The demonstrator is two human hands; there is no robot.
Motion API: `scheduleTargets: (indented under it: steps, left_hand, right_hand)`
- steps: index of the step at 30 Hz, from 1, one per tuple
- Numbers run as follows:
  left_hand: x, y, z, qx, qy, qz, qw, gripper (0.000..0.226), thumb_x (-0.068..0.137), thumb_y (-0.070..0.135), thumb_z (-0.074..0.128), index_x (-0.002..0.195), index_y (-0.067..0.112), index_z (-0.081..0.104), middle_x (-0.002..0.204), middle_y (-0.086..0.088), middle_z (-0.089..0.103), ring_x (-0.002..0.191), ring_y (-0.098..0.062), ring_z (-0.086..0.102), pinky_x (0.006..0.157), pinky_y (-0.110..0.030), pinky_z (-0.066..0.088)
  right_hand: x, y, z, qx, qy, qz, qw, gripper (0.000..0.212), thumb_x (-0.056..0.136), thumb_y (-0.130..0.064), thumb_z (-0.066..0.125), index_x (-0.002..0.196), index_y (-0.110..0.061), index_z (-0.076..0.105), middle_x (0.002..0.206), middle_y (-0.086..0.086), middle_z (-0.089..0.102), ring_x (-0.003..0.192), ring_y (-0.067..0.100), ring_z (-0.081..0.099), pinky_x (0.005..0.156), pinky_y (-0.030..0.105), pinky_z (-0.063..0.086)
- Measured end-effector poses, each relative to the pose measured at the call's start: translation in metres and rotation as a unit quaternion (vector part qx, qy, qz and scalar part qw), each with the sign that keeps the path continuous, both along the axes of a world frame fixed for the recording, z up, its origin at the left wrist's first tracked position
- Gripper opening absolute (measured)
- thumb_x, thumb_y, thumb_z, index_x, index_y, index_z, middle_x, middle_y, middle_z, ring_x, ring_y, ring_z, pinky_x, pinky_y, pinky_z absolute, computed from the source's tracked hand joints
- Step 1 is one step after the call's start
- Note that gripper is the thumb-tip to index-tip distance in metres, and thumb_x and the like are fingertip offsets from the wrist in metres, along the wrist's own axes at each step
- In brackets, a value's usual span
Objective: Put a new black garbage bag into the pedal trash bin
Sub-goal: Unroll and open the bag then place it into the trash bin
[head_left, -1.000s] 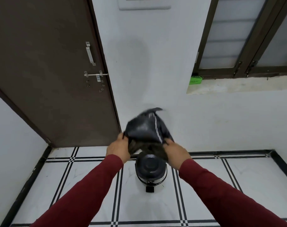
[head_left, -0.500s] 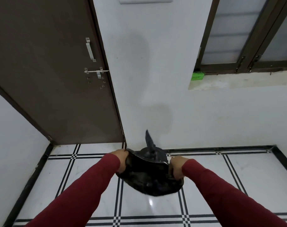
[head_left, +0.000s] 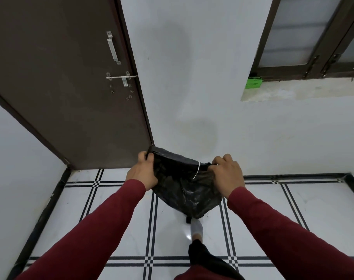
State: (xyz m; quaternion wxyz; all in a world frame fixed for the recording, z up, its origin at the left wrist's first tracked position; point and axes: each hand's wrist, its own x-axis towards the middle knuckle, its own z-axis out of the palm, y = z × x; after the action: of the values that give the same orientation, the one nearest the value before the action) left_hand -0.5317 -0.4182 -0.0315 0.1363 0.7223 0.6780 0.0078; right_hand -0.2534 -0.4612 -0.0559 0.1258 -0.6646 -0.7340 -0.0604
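Observation:
A crumpled black garbage bag [head_left: 186, 190] with a thin white string on it hangs in front of me, stretched between both hands. My left hand [head_left: 141, 172] grips its left top edge and my right hand [head_left: 226, 174] grips its right top edge. The bag hides almost all of the pedal trash bin on the floor behind it. Only the bin's black pedal [head_left: 188, 219] shows under the bag. My foot in a white sock [head_left: 196, 229] reaches forward to just beside that pedal.
A brown door [head_left: 71, 87] with a metal handle and bolt stands at the left. The white wall is straight ahead. At the upper right is a dark-framed window with a green box [head_left: 252, 83] on its sill. The floor has white tiles with black lines.
The bag has come down from above the bin and now hangs spread wider between my hands, hiding the bin. My socked foot has come into view at the pedal.

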Motion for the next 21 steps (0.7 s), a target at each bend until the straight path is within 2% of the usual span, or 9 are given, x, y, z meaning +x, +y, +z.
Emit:
scheduleTargets:
  steps: [2,4,6,9,11,13,17,19,21]
  left_hand:
    - [-0.001,0.007,-0.003,0.005,0.008,-0.010,1.000,0.071,0.080,0.014,0.067,0.145,0.015,0.038,0.151,-0.008,0.027,0.092,-0.037,0.067,0.072,-0.040,0.054]
    - [-0.002,0.017,-0.007,0.004,0.013,-0.017,1.000,0.070,0.080,0.014,0.068,0.144,0.015,0.040,0.151,-0.007,0.028,0.091,-0.037,0.068,0.071,-0.040,0.053]
    - [-0.003,0.028,-0.013,-0.010,0.005,-0.026,1.000,0.070,0.080,0.015,0.068,0.144,0.018,0.040,0.150,-0.006,0.029,0.091,-0.035,0.068,0.072,-0.040,0.055]
    - [0.001,0.050,-0.021,-0.040,-0.019,-0.064,0.997,0.074,0.081,0.019,0.069,0.149,0.025,0.039,0.153,-0.002,0.029,0.101,-0.033,0.068,0.081,-0.043,0.058]
    - [0.006,0.065,-0.026,-0.037,-0.046,-0.074,0.995,0.074,0.082,0.015,0.067,0.151,0.026,0.042,0.151,0.002,0.036,0.110,-0.030,0.065,0.086,-0.043,0.057]
    - [0.011,0.079,-0.030,-0.021,-0.087,-0.071,0.993,0.072,0.082,0.009,0.063,0.150,0.027,0.048,0.145,0.003,0.045,0.116,-0.027,0.062,0.091,-0.042,0.056]
    - [0.015,0.121,-0.039,-0.059,-0.109,-0.071,0.990,0.072,0.083,0.007,0.062,0.151,0.027,0.050,0.142,0.000,0.050,0.123,-0.026,0.058,0.099,-0.040,0.052]
    - [0.015,0.139,-0.041,-0.079,-0.079,-0.073,0.991,0.070,0.085,0.008,0.061,0.151,0.026,0.049,0.144,-0.001,0.048,0.124,-0.027,0.057,0.100,-0.041,0.052]
    - [0.016,0.154,-0.043,-0.086,-0.080,-0.079,0.990,0.068,0.086,0.006,0.057,0.149,0.031,0.052,0.141,0.002,0.049,0.124,-0.025,0.057,0.100,-0.037,0.051]
  right_hand:
    - [-0.001,0.011,-0.009,-0.038,-0.018,-0.035,0.998,0.027,0.081,-0.012,0.060,0.095,-0.029,0.076,0.097,-0.007,0.066,0.100,0.025,0.050,0.070,0.032,0.037]
    - [-0.004,0.023,-0.014,-0.088,0.038,-0.064,0.993,0.029,0.086,-0.016,0.056,0.106,-0.028,0.073,0.107,-0.004,0.066,0.106,0.025,0.052,0.079,0.035,0.044]
    - [-0.012,0.035,-0.014,-0.113,0.206,-0.122,0.964,0.028,0.086,-0.028,0.061,0.112,-0.023,0.069,0.114,0.000,0.061,0.102,0.024,0.058,0.088,0.032,0.048]
    - [-0.023,0.057,-0.015,-0.123,0.375,-0.193,0.898,0.063,0.067,-0.044,0.084,0.116,-0.017,0.054,0.119,-0.001,0.042,0.089,0.015,0.052,0.092,0.027,0.045]
    - [-0.026,0.072,-0.019,-0.115,0.383,-0.208,0.893,0.065,0.067,-0.029,0.086,0.118,-0.015,0.048,0.121,0.003,0.036,0.084,0.018,0.053,0.090,0.028,0.047]
    - [-0.023,0.084,-0.024,-0.106,0.372,-0.196,0.901,0.044,0.073,-0.009,0.072,0.110,-0.020,0.052,0.119,0.004,0.039,0.078,0.022,0.056,0.087,0.030,0.051]
    - [-0.005,0.123,-0.038,-0.209,0.358,-0.112,0.903,0.041,0.069,0.007,0.054,0.062,-0.030,0.069,0.091,-0.007,0.059,0.086,0.019,0.063,0.086,0.028,0.049]
    - [0.007,0.141,-0.041,-0.272,0.287,-0.082,0.915,0.040,0.072,0.004,0.053,0.073,-0.028,0.078,0.092,-0.006,0.069,0.095,0.022,0.066,0.089,0.030,0.051]
    - [0.015,0.158,-0.045,-0.283,0.229,-0.102,0.926,0.033,0.079,-0.007,0.054,0.100,-0.019,0.076,0.114,0.003,0.065,0.105,0.029,0.064,0.092,0.033,0.051]
